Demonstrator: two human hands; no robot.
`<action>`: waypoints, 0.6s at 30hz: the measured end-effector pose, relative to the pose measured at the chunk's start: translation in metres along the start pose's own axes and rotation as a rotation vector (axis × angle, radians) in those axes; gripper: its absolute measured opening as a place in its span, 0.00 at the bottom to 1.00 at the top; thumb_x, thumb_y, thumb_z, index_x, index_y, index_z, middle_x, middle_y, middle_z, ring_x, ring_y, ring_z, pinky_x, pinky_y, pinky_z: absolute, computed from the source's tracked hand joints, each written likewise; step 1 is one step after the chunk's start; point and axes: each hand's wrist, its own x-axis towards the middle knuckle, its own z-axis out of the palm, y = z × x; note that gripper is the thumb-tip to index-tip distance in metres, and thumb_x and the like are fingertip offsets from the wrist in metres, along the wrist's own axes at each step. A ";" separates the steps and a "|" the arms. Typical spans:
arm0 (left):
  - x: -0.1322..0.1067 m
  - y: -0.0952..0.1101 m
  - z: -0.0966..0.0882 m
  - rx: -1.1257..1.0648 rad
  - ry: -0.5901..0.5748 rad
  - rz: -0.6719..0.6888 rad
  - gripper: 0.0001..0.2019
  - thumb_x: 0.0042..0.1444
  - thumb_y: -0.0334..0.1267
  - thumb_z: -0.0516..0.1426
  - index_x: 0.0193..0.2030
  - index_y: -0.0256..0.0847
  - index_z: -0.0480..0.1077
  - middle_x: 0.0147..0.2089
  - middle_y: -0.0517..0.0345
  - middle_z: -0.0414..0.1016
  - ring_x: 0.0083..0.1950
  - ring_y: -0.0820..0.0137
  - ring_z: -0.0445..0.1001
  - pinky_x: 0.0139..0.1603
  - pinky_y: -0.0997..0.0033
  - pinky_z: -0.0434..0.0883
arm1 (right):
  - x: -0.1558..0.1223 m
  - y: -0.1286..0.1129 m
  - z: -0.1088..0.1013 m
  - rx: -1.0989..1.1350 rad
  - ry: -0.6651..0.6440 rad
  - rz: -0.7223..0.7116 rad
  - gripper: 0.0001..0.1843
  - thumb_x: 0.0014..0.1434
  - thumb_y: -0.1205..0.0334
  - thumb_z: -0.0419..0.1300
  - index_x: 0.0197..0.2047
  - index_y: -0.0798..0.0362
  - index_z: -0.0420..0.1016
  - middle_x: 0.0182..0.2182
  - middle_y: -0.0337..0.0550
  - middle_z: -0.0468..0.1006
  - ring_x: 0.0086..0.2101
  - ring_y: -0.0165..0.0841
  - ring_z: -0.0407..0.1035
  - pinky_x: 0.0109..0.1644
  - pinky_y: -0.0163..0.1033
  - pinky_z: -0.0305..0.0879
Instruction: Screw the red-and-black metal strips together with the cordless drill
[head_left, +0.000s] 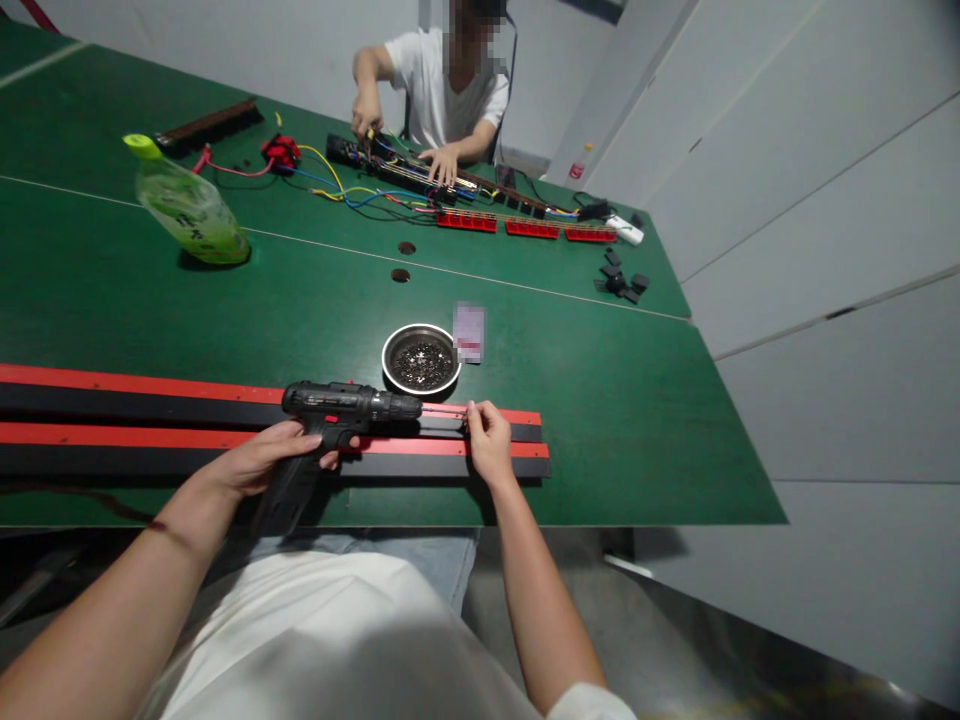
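White shirt point(330, 640), matte-black drill point(326, 403), red-and-black rails point(135, 452)

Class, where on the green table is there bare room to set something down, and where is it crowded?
Bare: the green table right of the red-topped bars and purple item, nearer than the dark pieces; also between bottle and bars. Crowded: around the drill and bowl, and the far middle, strewn with wires.

Left hand point(279, 452) wrapped in a grip; right hand point(490, 440) pinching.
Left forearm point(139, 590) slants in from the lower left, thumb point(306, 443) stretched forward, fingers curled; right forearm point(536, 580) rises from the lower right, leaning left; its fingertips point(472, 410) draw close together.
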 end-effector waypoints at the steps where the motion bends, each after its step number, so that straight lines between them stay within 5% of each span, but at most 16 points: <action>1: 0.000 0.000 0.000 0.002 -0.004 -0.002 0.29 0.55 0.54 0.70 0.54 0.30 0.81 0.34 0.49 0.78 0.39 0.63 0.75 0.42 0.69 0.69 | 0.000 0.000 0.000 0.001 0.002 0.000 0.26 0.74 0.41 0.54 0.29 0.48 0.68 0.28 0.39 0.73 0.31 0.34 0.66 0.40 0.39 0.63; 18: -0.002 0.003 0.002 0.020 -0.009 0.010 0.28 0.56 0.53 0.70 0.54 0.29 0.81 0.35 0.49 0.78 0.38 0.64 0.75 0.38 0.71 0.69 | -0.001 -0.006 -0.002 0.025 -0.006 -0.021 0.25 0.73 0.44 0.55 0.27 0.48 0.66 0.26 0.37 0.69 0.30 0.34 0.64 0.39 0.39 0.60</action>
